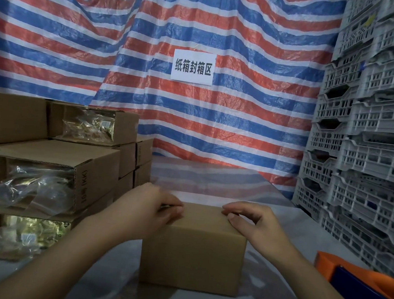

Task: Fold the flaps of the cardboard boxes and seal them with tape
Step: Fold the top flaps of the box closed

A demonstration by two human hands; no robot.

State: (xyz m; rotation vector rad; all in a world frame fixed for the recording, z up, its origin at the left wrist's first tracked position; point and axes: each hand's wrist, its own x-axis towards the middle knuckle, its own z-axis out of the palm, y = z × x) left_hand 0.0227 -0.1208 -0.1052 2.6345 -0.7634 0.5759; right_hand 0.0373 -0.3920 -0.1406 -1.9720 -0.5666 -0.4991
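Cardboard box (194, 247) top edge under left hand (154, 207), right hand (253, 223).

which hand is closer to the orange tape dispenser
Right. The right hand rests on the box's top right corner, nearer the tape dispenser; the left hand is at the top left corner.

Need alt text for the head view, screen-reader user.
Both hands, left hand and right hand, rest curled on top of a closed cardboard box on a table. Stacked boxes stand left, some open-ended showing plastic bags; grey crates right, an orange tape dispenser near right, a striped tarp behind.
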